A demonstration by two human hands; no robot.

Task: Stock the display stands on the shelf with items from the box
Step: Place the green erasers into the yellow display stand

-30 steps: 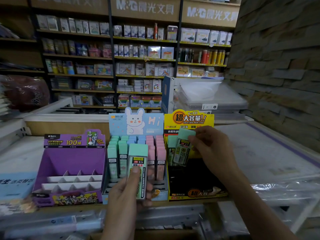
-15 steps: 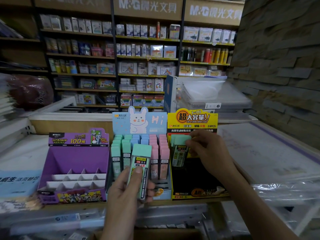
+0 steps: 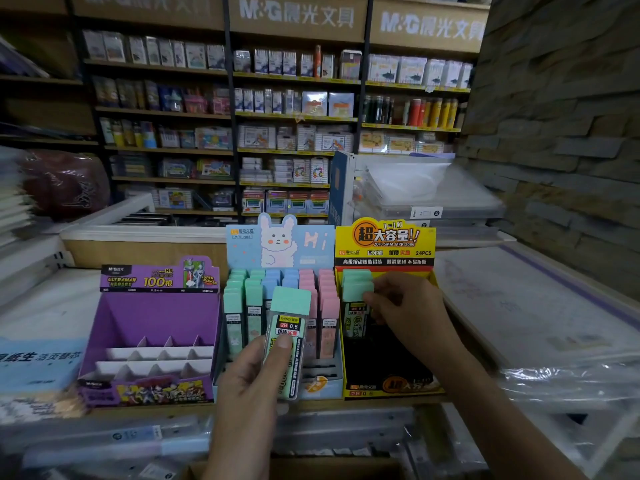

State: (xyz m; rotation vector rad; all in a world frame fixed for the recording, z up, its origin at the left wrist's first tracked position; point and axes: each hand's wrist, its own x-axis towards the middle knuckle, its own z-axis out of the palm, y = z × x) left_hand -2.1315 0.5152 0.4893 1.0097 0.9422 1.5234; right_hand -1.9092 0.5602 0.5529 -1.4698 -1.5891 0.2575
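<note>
A green-capped lead case [image 3: 287,341], marked 2B 0.5, is held upright in the L hand [image 3: 249,386], thumb pressed on its front, just before the blue rabbit stand [image 3: 277,247]. That stand is packed w/ green, blue & pink cases. Beside it, in the yellow stand [image 3: 384,244], a second green-capped case [image 3: 356,292] is pinched at the cap by the R hand [image 3: 412,313]. A purple stand [image 3: 152,306] w/ white dividers is set furthest left.

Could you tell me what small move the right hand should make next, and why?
Probably seat and release: the right hand pinches a case already upright in the yellow stand, at its left side, while the left hand holds a spare case ready.
</note>
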